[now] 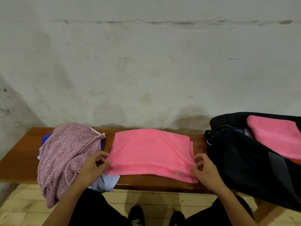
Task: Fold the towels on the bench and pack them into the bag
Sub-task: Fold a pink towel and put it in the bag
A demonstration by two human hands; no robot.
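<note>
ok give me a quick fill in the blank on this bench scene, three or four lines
1. The pink terry towel on the brown wooden bench is held at its side edges by ____ hands.
2. A second pink folded towel lies inside the black fabric ____.
3. The mauve patterned cloth heap lies beside the ____ hand.

Missing words: both; bag; left

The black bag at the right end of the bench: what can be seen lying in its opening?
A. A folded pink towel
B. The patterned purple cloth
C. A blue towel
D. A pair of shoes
A: a folded pink towel lies in the open black bag, like the one under both hands.
</note>
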